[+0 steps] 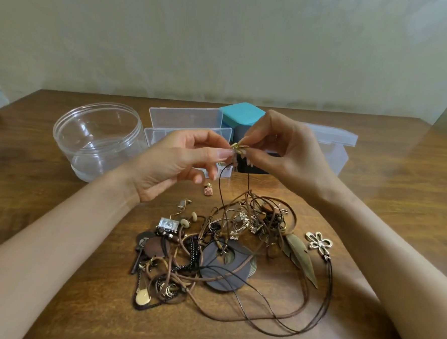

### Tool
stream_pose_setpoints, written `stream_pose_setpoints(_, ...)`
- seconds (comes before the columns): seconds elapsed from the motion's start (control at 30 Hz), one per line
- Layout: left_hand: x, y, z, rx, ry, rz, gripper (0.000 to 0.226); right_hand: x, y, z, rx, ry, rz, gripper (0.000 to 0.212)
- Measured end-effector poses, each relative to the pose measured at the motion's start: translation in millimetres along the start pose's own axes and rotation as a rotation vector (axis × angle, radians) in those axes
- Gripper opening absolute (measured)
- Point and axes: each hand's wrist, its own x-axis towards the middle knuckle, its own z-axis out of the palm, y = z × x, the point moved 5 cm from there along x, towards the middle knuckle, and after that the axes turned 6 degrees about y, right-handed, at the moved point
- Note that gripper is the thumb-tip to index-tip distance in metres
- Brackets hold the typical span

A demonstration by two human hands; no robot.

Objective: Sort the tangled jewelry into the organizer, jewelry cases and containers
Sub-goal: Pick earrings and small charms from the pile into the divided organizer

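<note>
Midair, pinched from both sides: small gold charm (238,147), closed on by thumb and fingertips of left grip (175,163) and of right grip (288,157). Hanging from it, dark cord (220,191), down into jewelry tangle (225,250) on table (385,205). Behind: clear jar (98,140), clear cases (183,118), teal box (242,114).

A single wide-angle camera on the person's head looks forward and down, close over the wooden table (389,179), toward the pale wall (225,38) behind it.
</note>
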Motion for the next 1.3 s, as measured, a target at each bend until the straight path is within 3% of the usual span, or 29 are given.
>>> stream_pose_setpoints(0.47, 3.8, -1.1, -4.4, 0.019, 0.128, 0.099, 0.026, -2.0, -11.1, 4.1, -0.273, 0.034, -0.315, 0.006)
stream_pose_setpoints(0.57, 2.9, 0.0, -5.5, 0.1, 0.17, 0.176, 0.025, -0.1, -1.6, 3.4, -0.172, 0.044, -0.149, 0.011)
stream_pose_setpoints(0.7, 2.3, 3.8, -7.4, 0.258, 0.214, 0.295, 0.016, -0.3, 11.5, 7.1, 0.151, -0.008, 0.189, 0.016)
stream_pose_setpoints(0.9, -0.2, 9.6, -4.4, 0.471, 0.201, 0.409, 0.017, -0.1, 15.6, 7.7, 0.233, -0.017, 0.331, 0.011)
stream_pose_setpoints(1.3, 4.1, -3.4, -5.7, 0.059, 0.095, 0.057, 0.012, 0.7, 7.4, -2.3, -0.026, -0.051, 0.186, 0.016)
